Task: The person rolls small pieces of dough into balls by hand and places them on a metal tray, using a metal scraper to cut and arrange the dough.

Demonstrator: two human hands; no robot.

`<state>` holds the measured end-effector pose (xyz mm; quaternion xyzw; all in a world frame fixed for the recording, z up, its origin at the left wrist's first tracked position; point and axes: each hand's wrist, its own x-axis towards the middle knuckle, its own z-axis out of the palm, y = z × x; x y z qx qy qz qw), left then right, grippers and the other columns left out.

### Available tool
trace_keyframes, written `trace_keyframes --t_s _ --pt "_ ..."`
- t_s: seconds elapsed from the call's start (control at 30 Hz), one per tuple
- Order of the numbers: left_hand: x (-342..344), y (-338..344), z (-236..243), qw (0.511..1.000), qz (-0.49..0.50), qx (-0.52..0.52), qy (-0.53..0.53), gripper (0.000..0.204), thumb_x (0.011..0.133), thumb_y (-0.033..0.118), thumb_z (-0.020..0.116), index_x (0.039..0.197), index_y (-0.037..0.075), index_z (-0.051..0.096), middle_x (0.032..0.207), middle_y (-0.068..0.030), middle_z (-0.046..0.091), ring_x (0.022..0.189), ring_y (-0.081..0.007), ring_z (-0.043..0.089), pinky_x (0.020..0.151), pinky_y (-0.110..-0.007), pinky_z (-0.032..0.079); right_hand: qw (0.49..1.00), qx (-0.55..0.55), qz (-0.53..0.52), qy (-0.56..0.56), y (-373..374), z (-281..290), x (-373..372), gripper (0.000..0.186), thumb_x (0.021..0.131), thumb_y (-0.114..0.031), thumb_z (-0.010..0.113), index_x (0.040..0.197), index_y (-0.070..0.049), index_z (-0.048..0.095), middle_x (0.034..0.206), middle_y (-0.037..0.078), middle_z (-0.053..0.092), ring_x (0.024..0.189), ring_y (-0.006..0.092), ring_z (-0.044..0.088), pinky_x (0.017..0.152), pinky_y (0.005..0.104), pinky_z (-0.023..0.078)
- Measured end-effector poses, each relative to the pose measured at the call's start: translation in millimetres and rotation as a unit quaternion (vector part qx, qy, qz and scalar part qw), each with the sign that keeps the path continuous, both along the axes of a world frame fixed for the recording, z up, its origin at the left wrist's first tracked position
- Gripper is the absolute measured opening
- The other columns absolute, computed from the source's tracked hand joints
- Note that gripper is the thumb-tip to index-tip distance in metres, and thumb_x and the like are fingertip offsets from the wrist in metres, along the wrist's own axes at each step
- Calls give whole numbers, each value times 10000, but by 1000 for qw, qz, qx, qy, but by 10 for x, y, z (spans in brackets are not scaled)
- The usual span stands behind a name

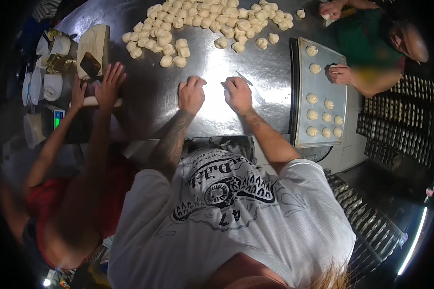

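On the steel table [144,96], my left hand [192,94] rests with its fingers curled; whatever may be under them is hidden. Opposite it, my right hand [237,94] is also curled, beside a thin, pale flat strip or blade [256,96] that I cannot identify; whether the fingers grip it is unclear. Beyond both hands lies a heap of dough balls [202,21], with a few loose pieces nearer me. Right of my right hand, a metal tray [316,79] holds several pleated dough buns [312,114].
At left, a co-worker's hands [111,84] press a dough roll [92,102] beside a board with a phone [90,65], containers [60,45] and a scale [58,119]. A person in green [371,43] works at the right tray. Racks of molds [390,125] stand at right.
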<state>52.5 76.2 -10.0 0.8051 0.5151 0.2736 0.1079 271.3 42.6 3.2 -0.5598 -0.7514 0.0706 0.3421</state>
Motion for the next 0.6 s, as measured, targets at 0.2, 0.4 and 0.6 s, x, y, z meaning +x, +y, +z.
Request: trace_keyframes --t_s 0.2,0.4,0.6 --pt "169 -541 90 983 86 -96 -129 225 948 76 675 1168 111 712 1207 -116 648 1150 -322 650 979 -451 508 922 -125 -171 324 -427 187 -168 384 969 -182 769 1292 -8 655 1237 195 627 1139 362 627 978 448 528" --pt "119 -711 276 984 58 9 -167 295 920 50 739 1209 74 682 1240 -157 652 1162 -388 634 1028 -480 516 948 -267 -172 -5 -446 375 949 437 871 -380 866 1116 -33 768 1152 202 704 1036 408 704 897 510 566" --pt "816 -915 165 982 -1 -80 -170 499 874 199 842 1331 95 674 1276 -132 679 1214 -340 651 1085 -472 488 931 -362 -43 3 -566 472 1058 306 855 -310 805 937 -17 776 1024 259 729 948 425 734 882 500 583"
